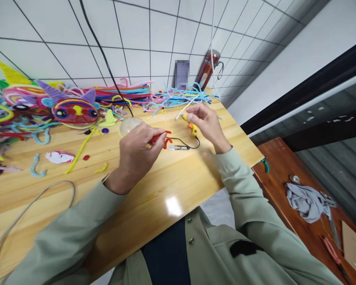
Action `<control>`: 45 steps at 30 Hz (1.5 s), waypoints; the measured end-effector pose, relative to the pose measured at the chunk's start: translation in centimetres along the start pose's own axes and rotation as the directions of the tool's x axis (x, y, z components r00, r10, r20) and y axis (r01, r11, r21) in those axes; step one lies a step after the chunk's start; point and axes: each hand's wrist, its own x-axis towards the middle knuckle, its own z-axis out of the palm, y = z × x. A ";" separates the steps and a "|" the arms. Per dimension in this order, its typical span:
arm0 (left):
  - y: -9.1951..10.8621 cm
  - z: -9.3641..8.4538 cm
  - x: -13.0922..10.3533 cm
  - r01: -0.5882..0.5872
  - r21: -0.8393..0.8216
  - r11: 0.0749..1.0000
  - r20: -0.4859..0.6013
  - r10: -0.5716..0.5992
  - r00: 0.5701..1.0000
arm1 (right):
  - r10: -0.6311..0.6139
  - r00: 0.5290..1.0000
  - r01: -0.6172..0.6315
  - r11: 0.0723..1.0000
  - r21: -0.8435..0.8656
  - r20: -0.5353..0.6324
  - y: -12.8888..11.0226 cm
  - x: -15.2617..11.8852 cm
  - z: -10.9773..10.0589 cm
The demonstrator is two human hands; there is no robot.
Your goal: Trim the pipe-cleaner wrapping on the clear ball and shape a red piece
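My left hand (141, 154) is closed in a pinch on a red fuzzy pipe-cleaner piece (168, 139), whose curled ends stick out past the fingertips. The rest of that piece is hidden by the hand. To the right, my right hand (206, 124) has its thumb and fingers closed over the top of a small yellow glue gun (194, 130) with an orange trigger. A black cord runs from the gun's handle towards my left hand. Thread snips (178, 147) lie on the table between the hands. A thin whitish stick (182, 112) lies beside the right fingertips.
Bundles of coloured pipe cleaners (166, 99) line the wall. Horned, decorated masks (75, 113) sit at the left among loose scraps. A phone (182, 75) and a red flask (207, 70) lean against the tiles. A grey cable (32, 204) crosses the left tabletop.
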 end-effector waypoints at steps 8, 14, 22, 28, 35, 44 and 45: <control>0.5 -0.2 0.0 -0.008 0.001 1.000 0.030 0.008 1.000 | -0.432 0.896 0.441 0.893 -0.090 0.105 -6.4 -3.9 4.2; 0.3 -0.2 0.0 0.055 -0.073 0.996 0.075 -0.050 0.996 | -0.415 0.909 0.417 0.908 -0.051 0.041 -5.8 -3.9 4.9; -0.4 0.0 0.1 0.296 -0.360 0.885 0.186 -0.242 0.952 | -0.115 0.983 0.068 0.953 0.294 0.143 -5.5 -4.3 5.1; 0.0 -0.1 0.3 0.492 -0.389 0.779 0.307 -0.394 0.867 | -0.011 0.971 -0.093 0.904 0.416 0.240 -5.0 -4.0 5.3; 0.2 0.2 0.3 0.600 -0.422 0.680 0.303 -0.518 0.800 | 0.013 0.978 -0.112 0.878 0.466 0.210 -4.4 -4.2 5.9; 0.8 0.0 0.7 0.624 -0.416 0.662 0.315 -0.539 0.781 | -0.004 0.990 -0.064 0.876 0.477 0.140 -4.2 -4.3 6.7; 0.8 0.0 0.8 0.627 -0.415 0.659 0.321 -0.539 0.779 | 0.007 0.991 -0.069 0.883 0.464 0.134 -4.2 -4.3 6.7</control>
